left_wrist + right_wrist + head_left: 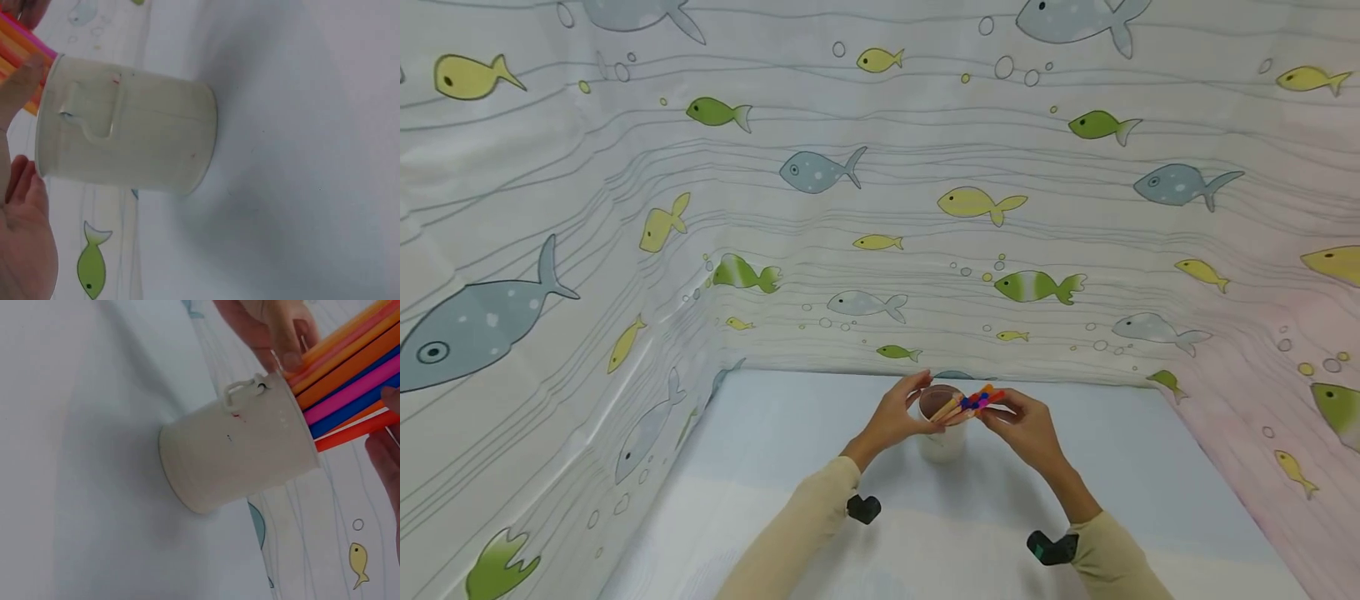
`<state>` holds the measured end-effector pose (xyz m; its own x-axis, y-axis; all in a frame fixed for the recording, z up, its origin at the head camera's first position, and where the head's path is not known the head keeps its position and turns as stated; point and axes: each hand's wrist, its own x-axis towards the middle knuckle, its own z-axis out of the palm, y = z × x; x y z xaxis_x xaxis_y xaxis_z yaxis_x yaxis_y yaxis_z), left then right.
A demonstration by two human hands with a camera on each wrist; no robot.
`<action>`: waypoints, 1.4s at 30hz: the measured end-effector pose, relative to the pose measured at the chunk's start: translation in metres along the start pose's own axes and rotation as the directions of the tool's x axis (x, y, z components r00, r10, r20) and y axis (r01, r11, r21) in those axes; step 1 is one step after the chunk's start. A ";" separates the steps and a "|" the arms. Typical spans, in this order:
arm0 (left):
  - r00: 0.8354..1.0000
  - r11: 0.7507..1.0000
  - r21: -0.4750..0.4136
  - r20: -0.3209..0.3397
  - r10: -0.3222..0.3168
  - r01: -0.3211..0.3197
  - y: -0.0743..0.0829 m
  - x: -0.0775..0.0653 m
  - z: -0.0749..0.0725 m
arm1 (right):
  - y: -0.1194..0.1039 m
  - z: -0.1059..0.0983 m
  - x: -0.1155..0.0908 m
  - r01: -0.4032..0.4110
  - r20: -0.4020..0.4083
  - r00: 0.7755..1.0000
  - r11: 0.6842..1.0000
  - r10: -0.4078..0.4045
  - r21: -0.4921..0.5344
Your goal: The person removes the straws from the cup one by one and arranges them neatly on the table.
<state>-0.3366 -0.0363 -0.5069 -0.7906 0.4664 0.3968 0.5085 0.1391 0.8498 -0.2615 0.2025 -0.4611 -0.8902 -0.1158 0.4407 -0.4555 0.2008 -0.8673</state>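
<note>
A cream metal bucket [942, 443] stands upright on the white surface, its small wire handle [240, 395] folded against the side. At its mouth a bundle of coloured pencils [350, 387] in orange, red, blue and pink lies slanted, upper ends to the right. My right hand [1024, 427] pinches the bundle near those upper ends. My left hand [897, 414] is at the left of the rim; its thumb [24, 81] touches the pencils while the other fingers [28, 181] spread beside the rim. How far the lower ends reach inside is hard to see.
The white table [797, 467] runs back to a fabric wall [880, 275] printed with fish, which also encloses both sides. Dark wrist-camera mounts [1052, 547] sit at both sleeves.
</note>
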 end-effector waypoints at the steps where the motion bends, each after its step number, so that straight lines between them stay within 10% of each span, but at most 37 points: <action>1: 1.000 1.000 -0.010 0.006 0.010 -0.010 0.002 -0.001 0.000 | 0.000 0.000 0.000 0.000 0.002 1.000 1.000 0.000 0.008; 42: 1.000 1.000 0.021 -0.007 -0.010 0.010 0.013 -0.005 -0.004 | -0.008 -0.001 0.007 0.038 -0.076 0.996 0.998 -0.042 -0.045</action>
<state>-0.3278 -0.0405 -0.4961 -0.7979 0.4587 0.3912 0.5079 0.1621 0.8460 -0.2638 0.2015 -0.4513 -0.8687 -0.0502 0.4928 -0.4895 0.2396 -0.8385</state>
